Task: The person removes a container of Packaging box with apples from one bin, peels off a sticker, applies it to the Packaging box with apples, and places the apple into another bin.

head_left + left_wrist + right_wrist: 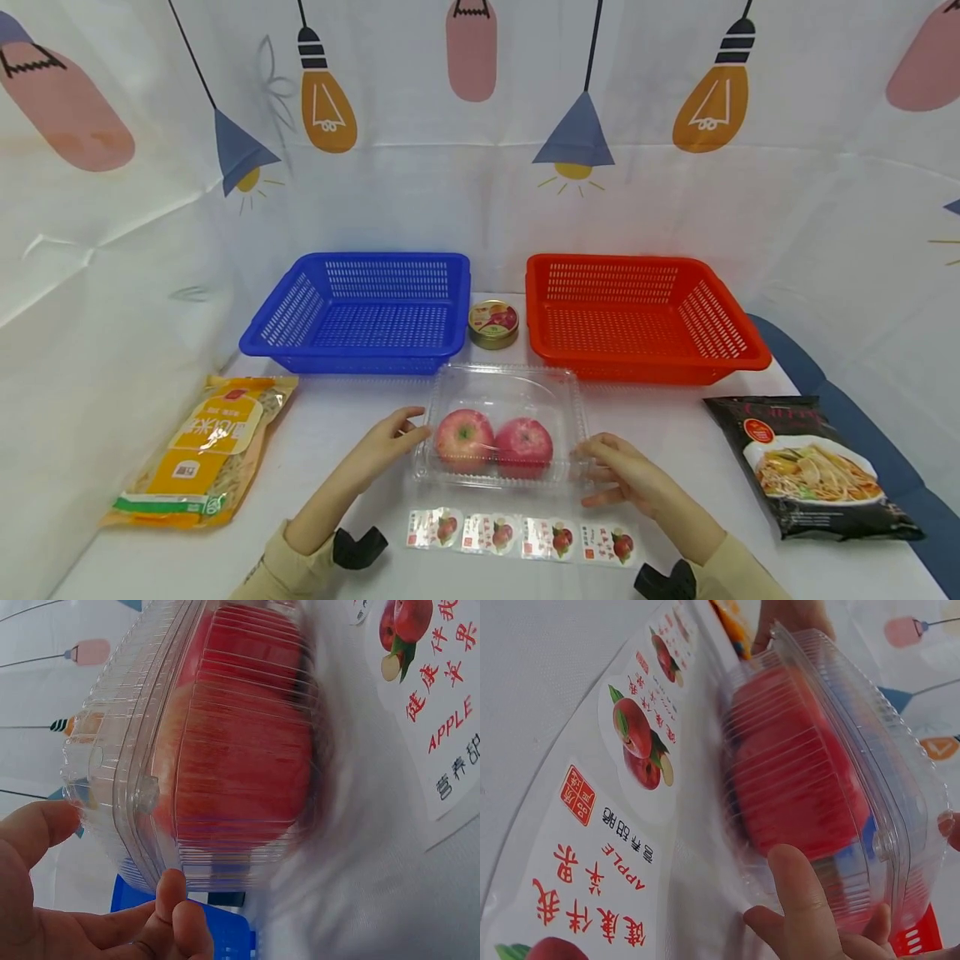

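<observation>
Clear plastic clamshell box (498,387) sits on white table (382,500) btwn L hand (393,435) and R hand (626,471), fingertips right at its two sides; both hands loosely open, firmness of contact can't tell. Lid down, ribbed walls, 2 red apples (464,440) side by side inside, L one w/ yellowish stem end showing. Just nearer the person: strip of 4 apple stickers (491,533), red "APPLE", "健康伴我", "苹果", blk "营养甜脆", plus red seal. Beyond box: small round tin (493,327) btwn blue basket (352,363) & red basket (637,372). Yellow food bag (202,450) far L, blk noodle pack (813,467) far R.
</observation>
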